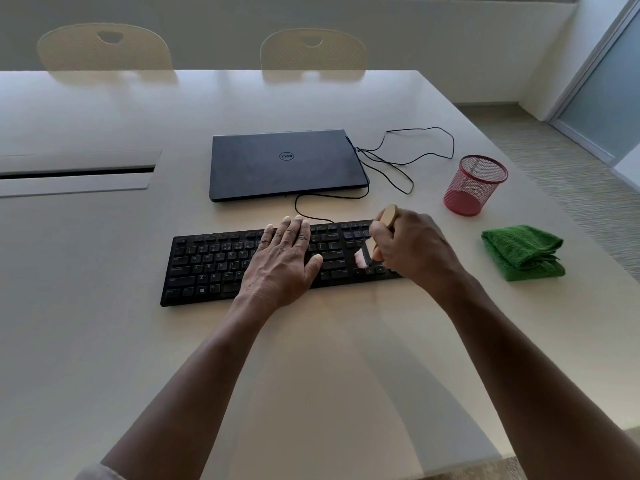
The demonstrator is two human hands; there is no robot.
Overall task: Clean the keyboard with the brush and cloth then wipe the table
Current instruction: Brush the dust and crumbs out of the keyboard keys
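There, on the pale worktop (104,323), a black keyboard (207,268) lay flat in front of the person. The left hand (282,259) rested on the middle of the keys with its fingers straight and close together, pressing down flat and holding nothing. The right hand (407,247) was curled round a small brush (367,254) with a light wooden handle. The round end of the handle stuck up above the fist. The pale bristles pointed down and to the left and touched the keys near the right end of the keyboard, by the arrow keys.

A green cloth (523,252) lay folded on the worktop to the right of the keyboard, apart from it and not touched by either hand. Beyond the cloth stood a red mesh cup (476,185), upright. Behind the keyboard sat a dark laptop (287,164) with its lid shut. A thin black cord (408,157) ran from the back of the keyboard, past the laptop, and looped loosely over the worktop on the right side of the laptop.

To the left, a long slot (76,173) was set in the worktop. At the far edge stood two light chairs (313,51), their backs showing above the worktop.
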